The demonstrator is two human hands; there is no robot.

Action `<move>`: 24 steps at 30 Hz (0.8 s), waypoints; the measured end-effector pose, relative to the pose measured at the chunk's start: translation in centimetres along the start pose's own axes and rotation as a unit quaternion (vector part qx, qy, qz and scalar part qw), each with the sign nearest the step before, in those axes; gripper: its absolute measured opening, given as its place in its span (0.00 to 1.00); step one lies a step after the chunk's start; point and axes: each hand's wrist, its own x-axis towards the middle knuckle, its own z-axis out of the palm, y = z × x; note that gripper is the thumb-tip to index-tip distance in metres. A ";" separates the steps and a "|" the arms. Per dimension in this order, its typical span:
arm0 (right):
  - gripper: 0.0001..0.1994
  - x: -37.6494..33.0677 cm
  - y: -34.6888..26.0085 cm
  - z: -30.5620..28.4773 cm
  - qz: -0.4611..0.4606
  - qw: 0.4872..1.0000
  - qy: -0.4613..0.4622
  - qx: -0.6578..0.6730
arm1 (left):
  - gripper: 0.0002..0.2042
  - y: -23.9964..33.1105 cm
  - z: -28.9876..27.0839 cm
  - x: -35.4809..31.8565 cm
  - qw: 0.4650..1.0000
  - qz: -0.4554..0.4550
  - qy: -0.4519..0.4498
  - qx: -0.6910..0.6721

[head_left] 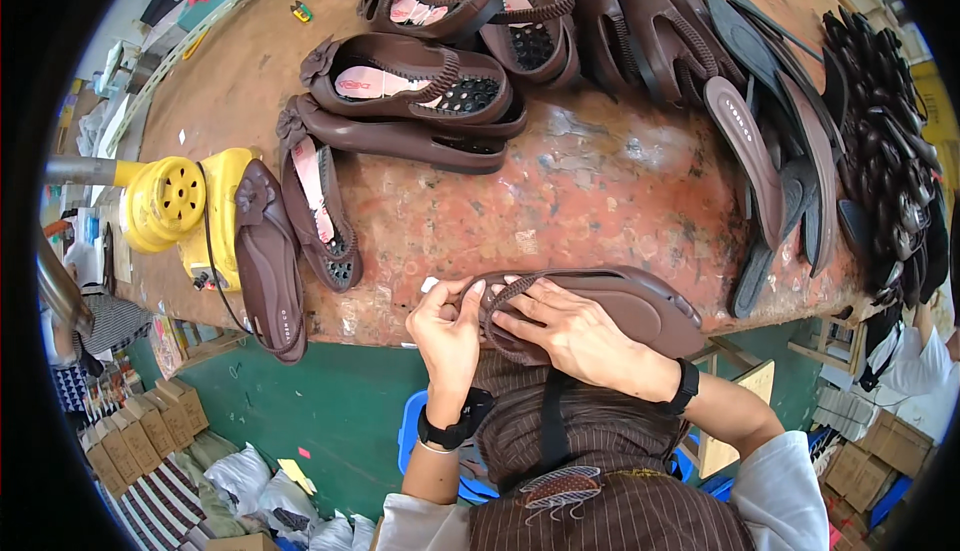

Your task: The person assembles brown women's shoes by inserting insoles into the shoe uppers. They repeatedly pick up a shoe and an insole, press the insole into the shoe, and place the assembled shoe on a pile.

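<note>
A brown open-backed shoe (pixel 640 313) lies on its way across the bench's front edge, its smooth footbed facing up and its heel end to the right. My left hand (pixel 445 336) pinches the shoe's left end between thumb and fingers. Across the front of the same shoe rests my right hand (pixel 580 336), its bent fingers gripping by the ruched strap (pixel 512 291). What lies beneath those fingers is hidden. To the left, a brown shoe with a smooth insole (pixel 270 291) stands beside one with a pink and black studded inside (pixel 320 211).
More brown shoes (pixel 410 81) are grouped at the bench's far side. Loose insoles (pixel 745 151) pile up at the right, beside a heap of glossy dark pieces (pixel 885 151). A yellow machine (pixel 215 221) with a cable stands left. Cardboard boxes (pixel 150 421) and sacks sit on the floor.
</note>
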 end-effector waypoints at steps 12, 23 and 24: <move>0.20 -3.0 0.2 -3.5 0.162 0.951 0.199 -0.171 | 0.07 2.3 -0.1 -2.1 0.995 -0.042 -0.048 0.073; 0.11 -2.7 0.4 -9.7 0.154 0.950 0.266 0.054 | 0.15 3.1 3.6 -12.6 0.855 0.353 -0.249 0.286; 0.11 -3.9 -0.8 -8.8 0.133 0.968 0.210 0.006 | 0.17 2.9 3.8 -12.5 0.839 0.361 -0.274 0.301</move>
